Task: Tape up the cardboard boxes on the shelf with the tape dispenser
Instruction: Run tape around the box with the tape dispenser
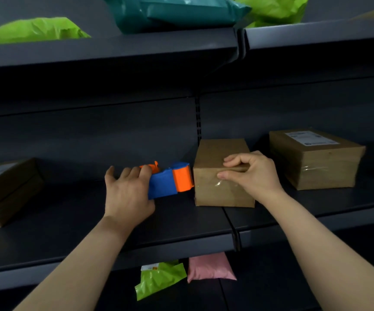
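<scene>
Right hand (252, 173) on box (217, 153); label (312, 138) illegible

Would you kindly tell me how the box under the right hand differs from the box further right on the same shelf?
The middle box has a bare top; the right box carries a white label. The right hand grips the middle box and the tape dispenser meets its side; the right box stands untouched. Both are closed brown cardboard with glossy tape across the front.
</scene>
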